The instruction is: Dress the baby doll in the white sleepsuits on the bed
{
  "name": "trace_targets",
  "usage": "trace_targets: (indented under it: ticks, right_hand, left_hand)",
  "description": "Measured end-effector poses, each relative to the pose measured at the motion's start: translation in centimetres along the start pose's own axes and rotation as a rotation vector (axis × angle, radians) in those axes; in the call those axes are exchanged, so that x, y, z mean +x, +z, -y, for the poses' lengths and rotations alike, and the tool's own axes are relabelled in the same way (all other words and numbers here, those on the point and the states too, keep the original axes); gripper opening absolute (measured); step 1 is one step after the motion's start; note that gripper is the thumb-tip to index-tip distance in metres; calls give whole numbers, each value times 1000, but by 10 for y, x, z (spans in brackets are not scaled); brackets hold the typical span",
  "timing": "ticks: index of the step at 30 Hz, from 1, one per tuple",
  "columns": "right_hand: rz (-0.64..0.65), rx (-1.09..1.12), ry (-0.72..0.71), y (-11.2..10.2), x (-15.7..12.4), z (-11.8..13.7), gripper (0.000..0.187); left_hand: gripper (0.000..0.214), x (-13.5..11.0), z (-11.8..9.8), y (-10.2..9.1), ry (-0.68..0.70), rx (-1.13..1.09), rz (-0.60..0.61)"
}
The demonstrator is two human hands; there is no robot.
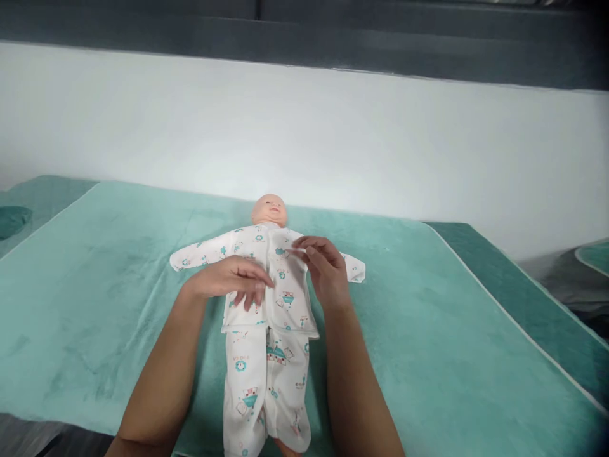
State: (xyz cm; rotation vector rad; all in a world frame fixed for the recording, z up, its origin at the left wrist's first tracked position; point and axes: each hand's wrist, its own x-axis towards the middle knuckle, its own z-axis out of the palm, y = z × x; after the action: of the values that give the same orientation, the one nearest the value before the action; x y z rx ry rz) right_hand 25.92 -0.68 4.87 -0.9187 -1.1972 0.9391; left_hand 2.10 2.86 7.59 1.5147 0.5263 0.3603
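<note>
A baby doll lies on its back, head toward the wall and arms stretched sideways. It wears a white printed jacket with a front seam down the middle, and matching trousers. Over the jacket's left half hovers my left hand, its fingers apart and hanging loosely, holding nothing I can see. My right hand is above the doll's chest on the right side, thumb near the bent fingers, with nothing visible in them. Whether either hand touches the cloth is hard to tell. One bare foot shows below a trouser leg.
A green plush cover with darker borders spreads under the doll. Behind it rises a white wall with a dark band along the top. Dark flooring shows at the lower left, and a grey item sits at the right edge.
</note>
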Motion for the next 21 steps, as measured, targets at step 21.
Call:
trace_targets:
  ticks: [21]
  right_hand:
    - [-23,-236,19,15,-22,-40,54]
  left_hand:
    - [43,36,46,6,340,705,-750]
